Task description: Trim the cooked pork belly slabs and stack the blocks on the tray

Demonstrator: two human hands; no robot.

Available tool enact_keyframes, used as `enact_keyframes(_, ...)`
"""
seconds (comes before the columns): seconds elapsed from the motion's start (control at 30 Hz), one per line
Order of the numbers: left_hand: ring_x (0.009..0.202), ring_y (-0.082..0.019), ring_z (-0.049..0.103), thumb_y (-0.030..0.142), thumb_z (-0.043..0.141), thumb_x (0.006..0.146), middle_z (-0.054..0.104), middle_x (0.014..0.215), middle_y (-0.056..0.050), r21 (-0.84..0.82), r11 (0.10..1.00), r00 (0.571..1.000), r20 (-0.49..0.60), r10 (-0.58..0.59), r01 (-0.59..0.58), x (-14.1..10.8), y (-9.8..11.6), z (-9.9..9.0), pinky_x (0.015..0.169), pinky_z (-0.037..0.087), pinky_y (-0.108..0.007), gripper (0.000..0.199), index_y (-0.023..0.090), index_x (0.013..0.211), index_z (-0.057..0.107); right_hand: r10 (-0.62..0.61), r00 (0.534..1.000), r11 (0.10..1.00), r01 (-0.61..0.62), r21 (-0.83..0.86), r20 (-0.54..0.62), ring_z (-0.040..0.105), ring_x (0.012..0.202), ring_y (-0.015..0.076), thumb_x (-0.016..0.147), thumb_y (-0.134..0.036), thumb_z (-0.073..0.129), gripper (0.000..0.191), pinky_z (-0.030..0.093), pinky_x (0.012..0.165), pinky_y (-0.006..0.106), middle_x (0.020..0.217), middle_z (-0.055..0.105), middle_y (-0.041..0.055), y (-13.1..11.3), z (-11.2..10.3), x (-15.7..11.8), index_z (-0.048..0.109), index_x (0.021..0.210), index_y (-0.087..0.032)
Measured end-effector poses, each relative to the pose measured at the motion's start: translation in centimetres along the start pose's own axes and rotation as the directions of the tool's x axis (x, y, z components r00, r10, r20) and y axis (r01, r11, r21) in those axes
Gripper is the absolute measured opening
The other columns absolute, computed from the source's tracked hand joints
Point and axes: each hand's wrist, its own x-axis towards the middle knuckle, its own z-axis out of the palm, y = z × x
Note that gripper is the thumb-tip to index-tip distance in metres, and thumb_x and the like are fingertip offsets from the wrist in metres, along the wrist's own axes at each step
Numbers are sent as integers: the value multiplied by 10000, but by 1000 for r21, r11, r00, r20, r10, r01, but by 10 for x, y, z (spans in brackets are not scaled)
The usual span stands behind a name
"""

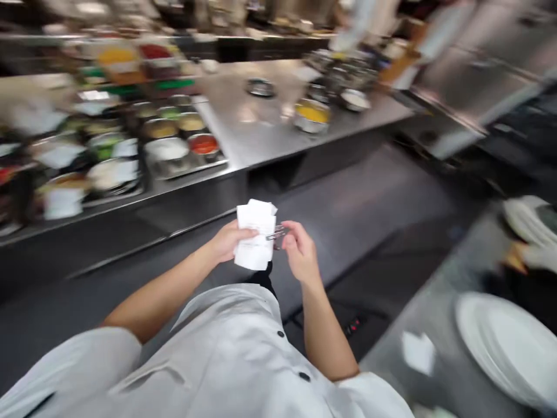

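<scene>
My left hand is closed on a small stack of white paper slips with faint print, its thumb lying across the front. At the stack's right edge sits a small metal clip, overlapping the paper. My right hand pinches the clip's outer end between thumb and fingers. Both hands are in front of my body at waist height, above the floor. The underside of the stack is hidden, and the print is too small to read.
Ahead runs a steel counter with several food containers at left, a metal pot of yellow food and a round metal dish. At right, white plates and a paper scrap lie on another steel surface. Motion blurs the surroundings.
</scene>
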Motion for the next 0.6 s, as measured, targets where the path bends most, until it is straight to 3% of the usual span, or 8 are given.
enact_keyframes(0.1, 965, -387, 783, 76, 757, 785, 807, 1060, -197, -59, 974, 966, -156, 206, -217, -70, 54, -62, 854, 618, -467, 349, 17, 1129, 748, -113, 962, 993, 116, 1, 247, 571, 617, 141, 891, -477, 763, 300, 522, 615, 278, 713, 613, -21, -41, 103, 27, 641, 1003, -227)
enact_keyframes(0.2, 925, -360, 784, 256, 865, 730, 806, 1073, -211, -96, 922, 891, -313, 329, -374, -138, 85, -115, 805, 621, -428, 434, 44, 1097, 771, -120, 900, 988, 67, 139, 418, 510, 543, 100, 927, -475, 742, 307, 482, 523, 235, 695, 571, -41, -66, 204, 29, 569, 865, -228)
enact_keyframes(0.27, 864, -332, 783, 343, 905, 685, 813, 1045, -200, -92, 875, 812, -428, 396, -475, -176, 99, -146, 759, 621, -400, 482, 65, 1058, 782, -119, 836, 976, 0, 216, 536, 443, 477, 72, 926, -501, 750, 328, 401, 437, 203, 682, 541, -59, -74, 266, 27, 575, 881, -227)
enact_keyframes(0.37, 790, -296, 778, 386, 904, 683, 821, 978, -169, -43, 811, 684, -563, 463, -584, -220, 121, -193, 707, 607, -358, 471, 75, 1017, 785, -126, 709, 961, -88, 264, 694, 412, 450, 46, 867, -517, 820, 367, 338, 383, 179, 715, 549, -61, -79, 353, 33, 609, 919, -221)
enact_keyframes(0.47, 759, -294, 777, 402, 880, 707, 821, 943, -158, 5, 773, 580, -658, 481, -635, -253, 152, -241, 672, 596, -344, 479, 73, 1041, 783, -122, 545, 946, -188, 263, 830, 444, 452, 40, 796, -481, 894, 407, 360, 376, 168, 742, 584, -56, -81, 439, 46, 597, 884, -216)
enact_keyframes(0.6, 877, -361, 793, 378, 885, 693, 821, 1000, -180, 12, 695, 448, -756, 477, -719, -294, 193, -309, 772, 630, -420, 521, 75, 1103, 773, -80, 340, 913, -351, 206, 937, 464, 420, 44, 770, -462, 912, 430, 384, 367, 161, 664, 569, -78, -89, 558, 62, 565, 826, -216)
